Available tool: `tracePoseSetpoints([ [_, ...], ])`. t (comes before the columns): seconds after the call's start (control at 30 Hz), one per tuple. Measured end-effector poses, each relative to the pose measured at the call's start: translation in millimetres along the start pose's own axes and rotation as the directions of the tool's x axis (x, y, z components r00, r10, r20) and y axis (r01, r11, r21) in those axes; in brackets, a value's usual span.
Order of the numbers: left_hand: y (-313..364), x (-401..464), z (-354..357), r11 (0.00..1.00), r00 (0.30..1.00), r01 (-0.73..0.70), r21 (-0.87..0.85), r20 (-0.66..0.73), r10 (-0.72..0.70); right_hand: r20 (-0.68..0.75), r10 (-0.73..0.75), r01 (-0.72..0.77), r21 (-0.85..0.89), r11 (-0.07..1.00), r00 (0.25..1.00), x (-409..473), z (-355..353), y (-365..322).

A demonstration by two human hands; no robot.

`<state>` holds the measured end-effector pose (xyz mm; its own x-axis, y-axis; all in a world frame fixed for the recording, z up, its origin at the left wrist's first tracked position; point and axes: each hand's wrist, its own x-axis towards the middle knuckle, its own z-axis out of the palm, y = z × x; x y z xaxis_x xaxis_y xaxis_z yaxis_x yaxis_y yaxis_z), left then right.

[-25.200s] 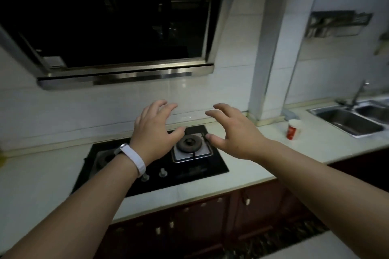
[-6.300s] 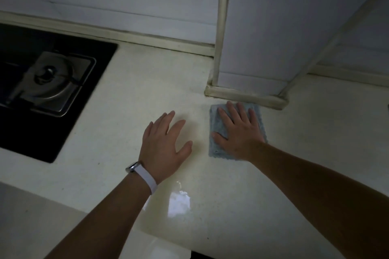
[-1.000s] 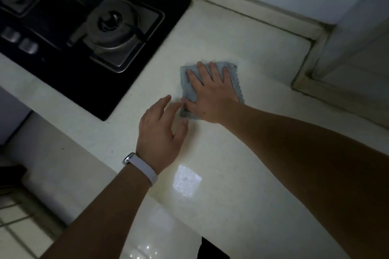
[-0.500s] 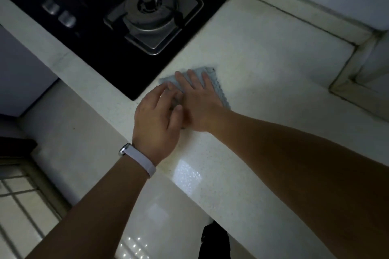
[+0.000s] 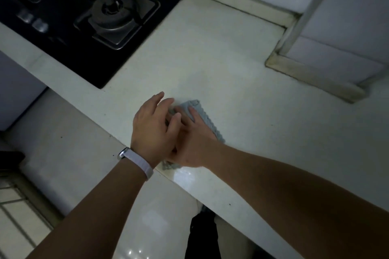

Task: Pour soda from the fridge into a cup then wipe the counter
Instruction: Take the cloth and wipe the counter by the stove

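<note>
1. While the right hand [image 5: 195,143] presses flat, fingers spread, on the small grey-blue scallop-edged cloth [image 5: 205,120] at the front edge of the pale speckled stone counter [image 5: 221,59], its grip is unclenched, pinning rather than grasping.
2. The left hand [image 5: 153,126] lies loose and open, overlapping the right.
3. Wiping well likely calls for even palm pressure and overlapping strokes.
4. The cloth looks soft and nubbly; the counter is glossy and the black glass hob [image 5: 69,33] smooth.

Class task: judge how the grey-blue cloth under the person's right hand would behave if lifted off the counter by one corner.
The cloth would probably droop limply: it lies flat under the right hand, with a soft scalloped edge. Likely light, being thin. It should slide easily across the smooth, glossy counter.
</note>
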<state>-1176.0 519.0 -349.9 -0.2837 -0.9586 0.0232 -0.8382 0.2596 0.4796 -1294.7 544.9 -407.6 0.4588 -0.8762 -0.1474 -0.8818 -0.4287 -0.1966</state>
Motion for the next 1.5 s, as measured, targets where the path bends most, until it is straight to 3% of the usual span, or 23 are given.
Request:
tracePoseSetpoints([
  [0.4,87,-85,52,0.995,0.993,-0.091,0.032,0.073,0.088,-0.088,0.111,-0.102,0.092,0.99,0.99,-159,23,19],
  [0.63,153,-121,77,0.974,0.973,-0.223,0.034,0.071,0.221,-0.111,0.255,-0.245,0.095,0.965,0.961,-261,37,46],
  [0.83,208,-140,94,0.946,0.942,-0.324,0.031,0.11,0.319,-0.112,0.472,-0.465,0.083,0.882,0.875,-345,39,81],
  [1.1,262,-145,109,0.902,0.886,-0.431,0.01,0.194,0.421,-0.08,0.721,-0.713,0.105,0.693,0.688,-436,37,139],
  [1.43,259,-105,110,0.85,0.822,-0.525,-0.033,0.24,0.517,-0.008,0.819,-0.812,0.126,0.57,0.574,-424,28,141],
  [1.5,255,-90,113,0.85,0.815,-0.525,-0.037,0.264,0.515,0.0,0.809,-0.803,0.122,0.584,0.588,-403,24,137],
])
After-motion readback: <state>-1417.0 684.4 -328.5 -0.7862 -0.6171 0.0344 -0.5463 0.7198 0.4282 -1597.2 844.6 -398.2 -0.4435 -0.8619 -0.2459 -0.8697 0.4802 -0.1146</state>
